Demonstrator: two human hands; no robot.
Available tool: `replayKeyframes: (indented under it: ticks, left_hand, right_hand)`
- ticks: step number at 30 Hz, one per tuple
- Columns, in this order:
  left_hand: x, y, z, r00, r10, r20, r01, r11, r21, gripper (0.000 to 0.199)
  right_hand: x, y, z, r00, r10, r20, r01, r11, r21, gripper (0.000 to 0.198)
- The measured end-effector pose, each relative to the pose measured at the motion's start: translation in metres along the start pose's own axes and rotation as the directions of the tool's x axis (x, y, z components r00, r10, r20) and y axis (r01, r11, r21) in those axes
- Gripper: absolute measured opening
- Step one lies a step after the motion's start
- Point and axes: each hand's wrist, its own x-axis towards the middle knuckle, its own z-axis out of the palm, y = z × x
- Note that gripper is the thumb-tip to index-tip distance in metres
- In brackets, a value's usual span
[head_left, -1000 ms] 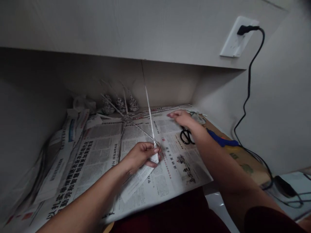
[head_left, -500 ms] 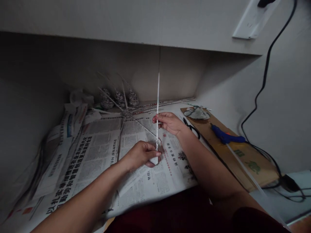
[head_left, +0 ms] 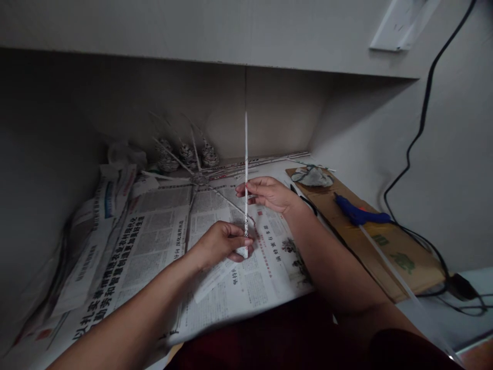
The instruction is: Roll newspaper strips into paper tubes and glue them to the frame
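A thin rolled paper tube [head_left: 246, 154] stands nearly upright in front of me, with a thin dark rod [head_left: 245, 87] sticking out of its top. My left hand [head_left: 225, 241] pinches the tube's lower end between thumb and fingers, where a small flap of paper [head_left: 242, 251] shows. Higher up, my right hand [head_left: 267, 193] grips the tube with thumb and index finger, its other fingers loosely curled. Behind the hands lies a star-shaped piece of joined paper sticks [head_left: 200, 178], one stick reaching toward the held tube.
Newspaper sheets [head_left: 154, 246] cover the table. Several woven paper cones [head_left: 210, 154] stand at the back beside long paper sticks [head_left: 265, 161]. On the right, a blue glue gun [head_left: 360, 211] rests on cardboard [head_left: 389, 267], near a black cable [head_left: 408, 159]. A shelf edge [head_left: 215, 61] overhangs the table.
Both hands and the upright tube sit slightly farther left in the view. The paper flap at my left hand shows smaller. Both hands keep hold of the tube.
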Motion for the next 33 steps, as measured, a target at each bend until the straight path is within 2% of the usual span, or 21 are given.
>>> replayKeyframes:
  ticks: [5, 10, 15, 20, 24, 29, 33]
  left_hand:
    - [-0.0014, 0.0029, 0.0001, 1.000, 0.000, 0.025, -0.001, 1.000, 0.029, 0.023]
    - [-0.0022, 0.0043, 0.0005, 1.000, -0.024, 0.008, 0.024, 0.999, 0.027, 0.025]
    - [-0.0013, 0.0027, -0.0003, 0.999, -0.036, 0.018, 0.036, 0.999, 0.032, 0.026]
    - [0.0002, 0.0030, -0.0028, 0.999, -0.045, 0.021, 0.044, 0.999, 0.018, 0.028]
    - [0.0003, 0.0033, -0.0038, 0.997, -0.070, 0.020, 0.070, 0.998, -0.003, 0.027]
    - [-0.0003, 0.0028, -0.0050, 0.998, -0.067, 0.020, 0.067, 0.998, -0.009, 0.025]
    - [-0.0001, 0.0036, -0.0055, 0.997, -0.076, 0.003, 0.076, 0.997, -0.008, 0.026]
  right_hand:
    - [0.0010, 0.0019, 0.0006, 0.996, 0.003, -0.086, 0.001, 0.999, 0.049, 0.027]
    - [-0.0015, -0.0009, 0.0016, 0.999, 0.027, 0.045, -0.028, 1.000, 0.014, 0.030]
    - [-0.0022, -0.0022, 0.0031, 0.995, 0.033, -0.095, -0.031, 0.999, 0.019, 0.029]
    - [-0.0042, -0.0050, 0.0005, 0.999, 0.028, 0.016, -0.028, 0.999, -0.031, 0.031]
    - [-0.0037, -0.0051, -0.0010, 0.995, 0.013, -0.103, -0.015, 1.000, -0.010, 0.030]
    - [-0.0043, -0.0051, -0.0013, 0.999, 0.042, 0.016, -0.042, 0.998, -0.038, 0.032]
    - [-0.0033, -0.0040, -0.0006, 0.991, 0.025, -0.128, -0.030, 0.999, -0.039, 0.029]
